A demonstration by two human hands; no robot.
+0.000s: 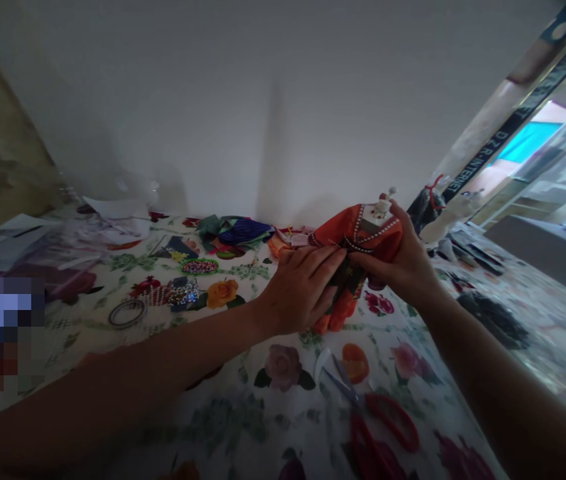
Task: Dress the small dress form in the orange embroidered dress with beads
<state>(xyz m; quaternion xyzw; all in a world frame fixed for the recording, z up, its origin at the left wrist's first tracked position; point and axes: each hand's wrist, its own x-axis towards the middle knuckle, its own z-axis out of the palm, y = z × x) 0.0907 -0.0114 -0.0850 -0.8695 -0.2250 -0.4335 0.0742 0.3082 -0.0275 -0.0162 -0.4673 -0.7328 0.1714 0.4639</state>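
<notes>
Right of the frame's centre, we had a small dressed figure (337, 223) in red-orange cloth with beaded edging, over the flower-patterned bench (243, 363). Our right hand (407, 260) had its fingers closed around the figure's upper side. Our left hand (295, 290) lay across its front, fingers extended and close together; we could not tell whether they pinched anything. Red-handled scissors (360, 401) lay at the lower right.

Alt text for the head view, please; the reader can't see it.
A person's right hand holds a small figure in a beaded orange garment, the left hand against it, over a floral tablecloth. Red-handled scissors lie nearer; multicoloured beads sit farther left.
</notes>
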